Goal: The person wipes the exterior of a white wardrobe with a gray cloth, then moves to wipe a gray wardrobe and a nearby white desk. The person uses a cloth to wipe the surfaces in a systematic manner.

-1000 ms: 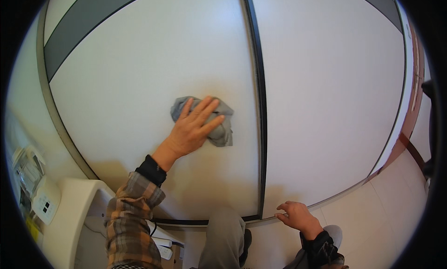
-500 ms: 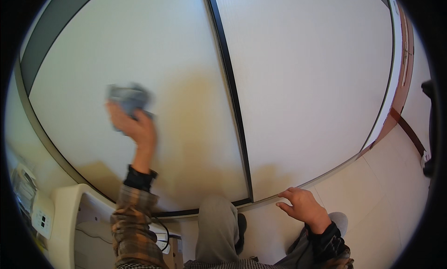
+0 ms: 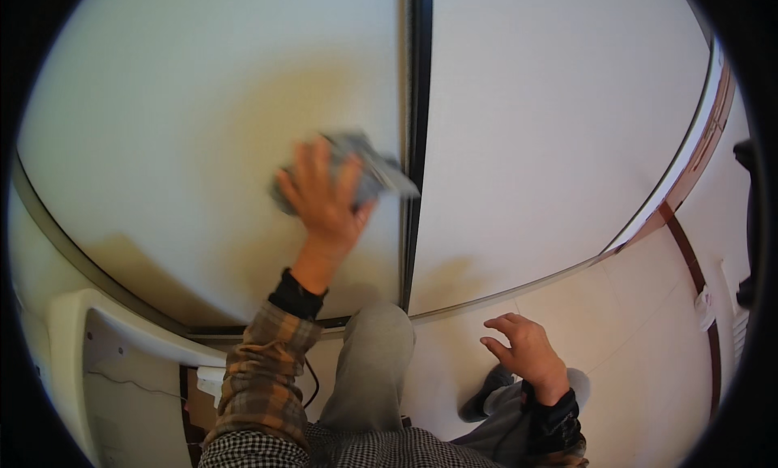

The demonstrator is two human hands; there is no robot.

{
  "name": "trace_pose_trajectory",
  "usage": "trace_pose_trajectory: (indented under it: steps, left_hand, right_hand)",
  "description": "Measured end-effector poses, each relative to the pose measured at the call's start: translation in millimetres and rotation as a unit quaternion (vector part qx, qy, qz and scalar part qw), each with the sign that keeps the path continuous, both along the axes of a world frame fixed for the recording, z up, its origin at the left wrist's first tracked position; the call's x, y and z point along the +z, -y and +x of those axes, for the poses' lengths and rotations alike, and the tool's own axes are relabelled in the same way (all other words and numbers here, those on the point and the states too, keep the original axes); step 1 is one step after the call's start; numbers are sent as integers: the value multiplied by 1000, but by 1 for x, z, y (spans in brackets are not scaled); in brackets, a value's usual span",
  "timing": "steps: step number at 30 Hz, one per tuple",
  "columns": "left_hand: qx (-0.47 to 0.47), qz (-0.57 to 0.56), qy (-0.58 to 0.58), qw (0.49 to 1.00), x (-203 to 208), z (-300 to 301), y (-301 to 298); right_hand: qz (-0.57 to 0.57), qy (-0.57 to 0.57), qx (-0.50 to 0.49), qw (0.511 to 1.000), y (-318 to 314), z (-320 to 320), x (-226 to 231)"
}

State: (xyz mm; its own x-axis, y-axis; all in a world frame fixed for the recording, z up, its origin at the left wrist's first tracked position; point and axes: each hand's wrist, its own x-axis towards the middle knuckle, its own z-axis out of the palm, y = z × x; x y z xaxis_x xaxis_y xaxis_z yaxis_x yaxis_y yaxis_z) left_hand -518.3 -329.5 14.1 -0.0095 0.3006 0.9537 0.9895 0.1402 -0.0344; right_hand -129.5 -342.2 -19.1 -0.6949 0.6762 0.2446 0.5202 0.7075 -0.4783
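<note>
Pressed over a crumpled grey cloth [image 3: 381, 172], my left hand [image 3: 326, 205] is blurred by motion, its fingers spread across the fabric. Hand and cloth are against the white left door panel [image 3: 186, 79], close to the dark vertical strip [image 3: 417, 103] between the two panels. One corner of the cloth sticks out to the right and reaches that strip. My right hand [image 3: 527, 353] hangs above my right knee and the floor, thumb and fingers apart and slightly bent, with nothing in it. It touches neither panel.
The white right panel [image 3: 559, 119] stands beyond the strip. A cream piece of furniture [image 3: 69, 330] with an open front is at my lower left, a thin cord inside. My grey-trousered knee [image 3: 373, 346] is close to the panel's bottom edge. Pale tiles [image 3: 624, 338] cover the floor.
My left hand has swept the cloth rightward across the left panel, to near the dark strip. The view has shifted a little. My right hand stays about where it was.
</note>
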Motion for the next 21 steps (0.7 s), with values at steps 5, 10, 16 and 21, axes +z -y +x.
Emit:
trace_pose_trajectory:
  steps: [5, 10, 16, 21]
  left_hand:
    - [-31, -124, -57, 990, -133, 11, 29]
    - [-27, -28, 47, 998, -94, -16, 53]
    - [30, 146, 61, 987, -30, -55, 32]
    - [-39, -132, -113, 984, -148, -8, 28]
  right_hand:
    - [-22, 19, 28, 999, 1, -10, -4]
    - [-27, 29, 33, 999, -5, -5, -6]
    - [-23, 54, 1, 998, -14, -7, -11]
    - [-30, 36, 24, 999, -15, -15, -18]
